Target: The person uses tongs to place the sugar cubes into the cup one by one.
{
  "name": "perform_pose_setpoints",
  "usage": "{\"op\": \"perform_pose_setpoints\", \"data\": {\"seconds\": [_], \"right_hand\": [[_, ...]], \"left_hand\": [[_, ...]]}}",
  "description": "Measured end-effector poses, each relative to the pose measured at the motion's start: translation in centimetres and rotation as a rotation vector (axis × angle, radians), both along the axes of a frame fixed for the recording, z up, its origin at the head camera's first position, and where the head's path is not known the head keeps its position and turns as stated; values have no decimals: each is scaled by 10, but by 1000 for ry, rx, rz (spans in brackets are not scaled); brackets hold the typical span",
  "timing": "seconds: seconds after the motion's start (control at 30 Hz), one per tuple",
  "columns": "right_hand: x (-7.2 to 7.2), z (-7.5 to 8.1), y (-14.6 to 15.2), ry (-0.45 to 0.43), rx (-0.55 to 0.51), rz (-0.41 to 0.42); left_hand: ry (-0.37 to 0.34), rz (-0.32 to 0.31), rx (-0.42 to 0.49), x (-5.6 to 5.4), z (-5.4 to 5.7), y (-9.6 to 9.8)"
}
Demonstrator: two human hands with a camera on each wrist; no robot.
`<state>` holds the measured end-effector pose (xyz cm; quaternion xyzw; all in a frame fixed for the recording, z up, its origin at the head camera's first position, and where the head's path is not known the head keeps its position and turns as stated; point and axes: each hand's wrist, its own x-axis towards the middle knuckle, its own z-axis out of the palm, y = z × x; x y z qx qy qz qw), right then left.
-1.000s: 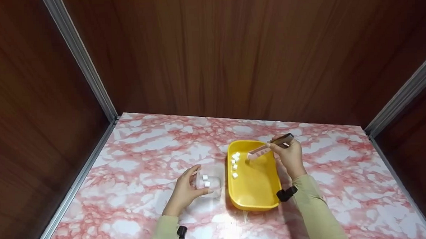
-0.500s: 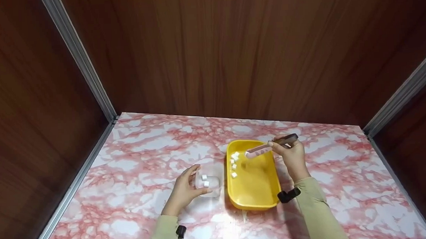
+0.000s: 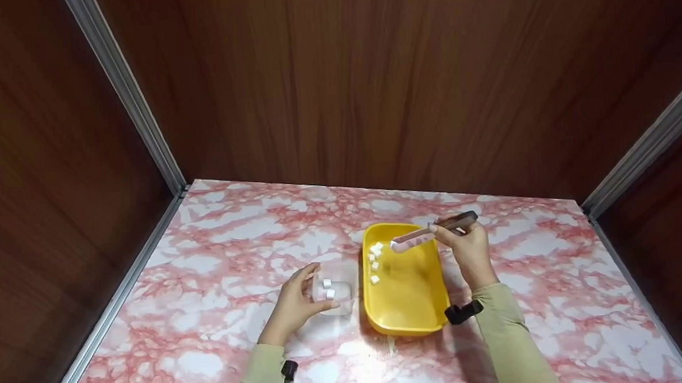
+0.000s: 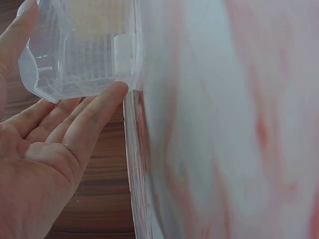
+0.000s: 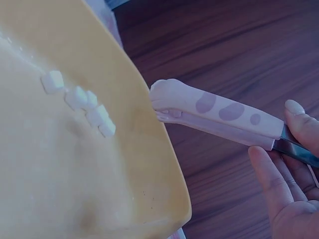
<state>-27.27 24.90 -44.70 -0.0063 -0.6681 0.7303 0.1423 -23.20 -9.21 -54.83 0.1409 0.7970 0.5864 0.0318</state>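
Note:
In the head view my left hand point(image 3: 294, 300) grips a clear plastic container point(image 3: 341, 308), thumb on the near side and fingers on the far side. Two white cubes point(image 3: 330, 294) show inside it. My right hand point(image 3: 469, 249) pinches the dark handle of pink tongs point(image 3: 415, 240) with paw-shaped tips. Those tips hang over the far half of a yellow tray point(image 3: 407, 329), pointing left. Several white cubes point(image 5: 76, 97) lie in the tray along its left wall. In the right wrist view the paw tips sit close together at the tray's rim; I cannot tell whether they hold a cube.
The container and tray stand side by side on a red-and-white marbled tabletop point(image 3: 218, 289). Dark wood panels point(image 3: 336, 88) rise behind it and at both sides, with metal strips point(image 3: 135, 102) at the corners. Each wrist wears a black camera point(image 3: 463, 312).
My right hand has shifted slightly right, and the tongs' tips have risen a little and moved left toward the cubes. My left hand and the container stay nearly in place.

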Motion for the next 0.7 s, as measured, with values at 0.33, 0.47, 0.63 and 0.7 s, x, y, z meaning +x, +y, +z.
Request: {"op": "perform_pose_setpoints", "data": {"seconds": [0.33, 0.47, 0.63, 0.7], "right_hand": [[4, 7, -3, -12, 8, -11], [8, 10, -5, -24, 28, -9], [11, 14, -7, -21, 35, -5], [11, 14, -7, -15, 21, 2]], "left_hand": [[3, 2, 3, 0, 0, 0], [3, 4, 7, 1, 1, 0], [8, 4, 4, 1, 1, 1], [10, 7, 1, 1, 1, 1]]}}
